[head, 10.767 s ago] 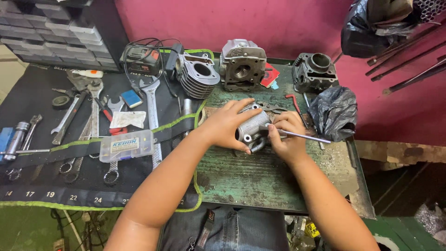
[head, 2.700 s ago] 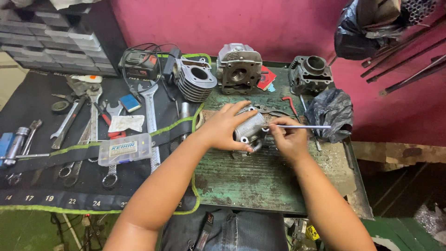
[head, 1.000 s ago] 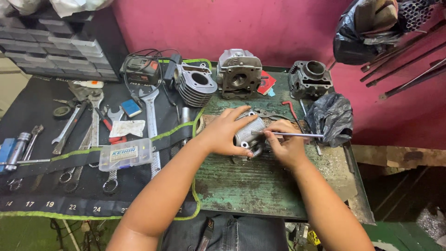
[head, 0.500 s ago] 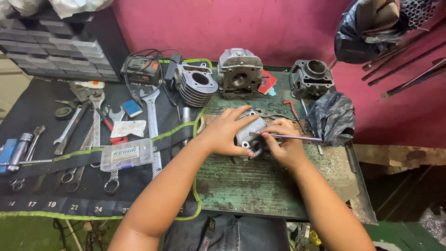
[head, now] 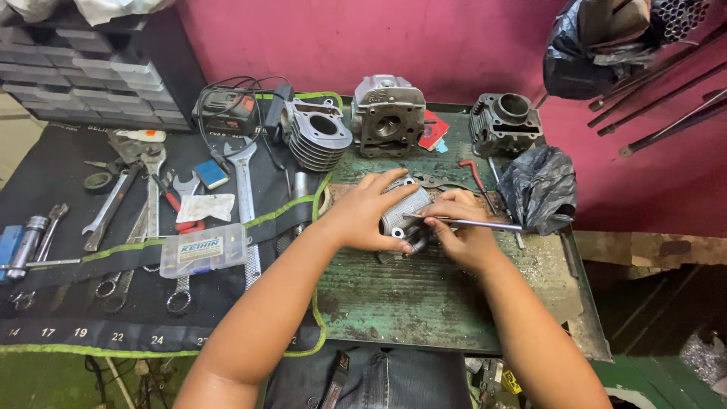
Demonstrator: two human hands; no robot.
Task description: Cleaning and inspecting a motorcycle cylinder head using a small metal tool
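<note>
- The left hand (head: 363, 216) wraps over a small grey metal engine part (head: 404, 216) at the middle of the green bench (head: 424, 295), its grip closed over the part's top and left side, pressing it down.
- The right hand (head: 462, 235) pinches a thin metal rod (head: 485, 223) between thumb and fingers; the rod lies nearly level, its left tip touching the part, its right end pointing at a crumpled black plastic bag (head: 539, 188).
- Far on the bench stand a finned cylinder (head: 314, 136), a cylinder head (head: 388, 113) and another grey engine block (head: 503, 123).
- On the left, a black tool mat (head: 68, 310) carries spanners (head: 244, 197) and a clear plastic box (head: 203, 248).
- A red-handled tool (head: 473, 173) lies just far of the right hand.
</note>
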